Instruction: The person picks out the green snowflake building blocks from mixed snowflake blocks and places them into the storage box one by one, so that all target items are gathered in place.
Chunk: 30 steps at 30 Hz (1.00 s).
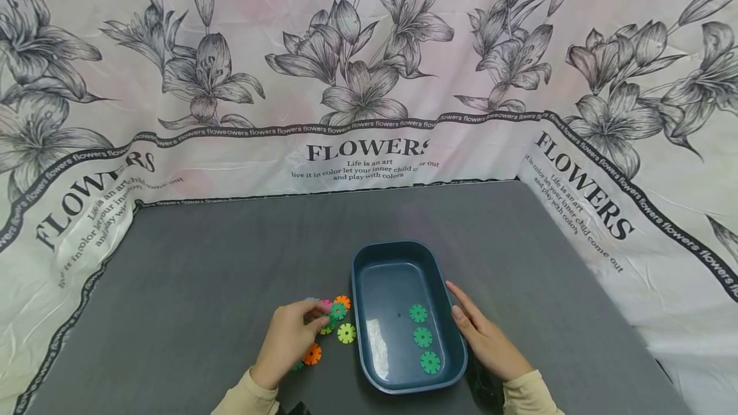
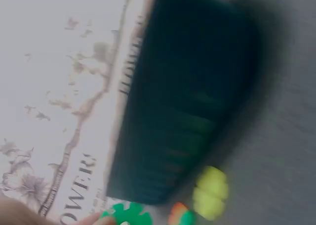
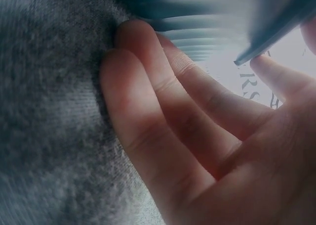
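Note:
My left hand [image 1: 292, 337] is over a small cluster of notched plastic discs left of the blue tray [image 1: 385, 287]. Between its thumb and fingers it pinches a green notched disc [image 2: 129, 214]. Close by lie a yellow disc [image 1: 346, 333] and orange discs, one near the tray [image 1: 342, 301] and another below the hand [image 1: 312, 354]. My right hand [image 1: 490, 341] rests against the tray's right side, its fingers [image 3: 133, 96] extended along the outer wall. Inside the tray, three green discs [image 1: 423, 337] line up along the right side.
A dark grey cloth [image 1: 230, 255] covers the tabletop. Behind and on both sides hangs a white flower-printed curtain [image 1: 369, 159]. A dark object [image 1: 483, 382], hard to make out, is beneath the right wrist.

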Available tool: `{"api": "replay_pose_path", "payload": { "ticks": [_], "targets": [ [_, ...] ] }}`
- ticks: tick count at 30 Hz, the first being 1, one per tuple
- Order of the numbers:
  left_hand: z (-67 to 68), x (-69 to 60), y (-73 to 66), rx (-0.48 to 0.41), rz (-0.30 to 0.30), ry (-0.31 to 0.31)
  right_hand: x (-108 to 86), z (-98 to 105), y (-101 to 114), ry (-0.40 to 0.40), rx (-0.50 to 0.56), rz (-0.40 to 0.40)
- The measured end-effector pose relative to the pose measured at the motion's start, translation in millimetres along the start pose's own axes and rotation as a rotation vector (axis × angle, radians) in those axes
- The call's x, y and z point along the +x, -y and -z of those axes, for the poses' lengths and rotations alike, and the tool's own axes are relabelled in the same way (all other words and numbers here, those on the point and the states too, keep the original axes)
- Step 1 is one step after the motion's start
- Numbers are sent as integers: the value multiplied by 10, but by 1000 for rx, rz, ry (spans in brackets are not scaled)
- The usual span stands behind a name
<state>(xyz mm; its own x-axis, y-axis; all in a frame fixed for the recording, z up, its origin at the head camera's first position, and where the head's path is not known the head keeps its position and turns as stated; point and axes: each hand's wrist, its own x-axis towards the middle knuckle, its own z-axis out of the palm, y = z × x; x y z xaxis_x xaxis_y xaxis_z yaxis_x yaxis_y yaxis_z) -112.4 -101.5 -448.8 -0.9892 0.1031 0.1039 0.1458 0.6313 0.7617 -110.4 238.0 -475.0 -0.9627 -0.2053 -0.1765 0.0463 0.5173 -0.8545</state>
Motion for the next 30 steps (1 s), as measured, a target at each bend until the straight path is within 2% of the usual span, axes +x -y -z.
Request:
{"api": "replay_pose_path", "payload": {
  "ticks": [4,6,9,13,17,24,27,30],
  "targets": [
    [96,165,-126,-260,155,10,10,-7,-16,-3,-11,-5],
    [111,262,-191,-387,205,33,15,-9,-22,-7,-15,-12],
    [77,415,-282,-513,227,96,17,-7,-26,-11,-19,-19],
    [-50,606,-384,-612,221,195,13,-2,-27,-15,-15,-19],
    [-222,754,-461,-646,241,277,9,-3,-22,-19,-20,-18],
    [-526,907,-616,-590,258,390,-17,3,5,-28,-53,-20],
    [-645,952,-669,-547,267,418,-21,6,7,-26,-62,-27],
    [-737,985,-698,-498,277,419,-17,-1,0,-24,-60,-24]
  ]
}}
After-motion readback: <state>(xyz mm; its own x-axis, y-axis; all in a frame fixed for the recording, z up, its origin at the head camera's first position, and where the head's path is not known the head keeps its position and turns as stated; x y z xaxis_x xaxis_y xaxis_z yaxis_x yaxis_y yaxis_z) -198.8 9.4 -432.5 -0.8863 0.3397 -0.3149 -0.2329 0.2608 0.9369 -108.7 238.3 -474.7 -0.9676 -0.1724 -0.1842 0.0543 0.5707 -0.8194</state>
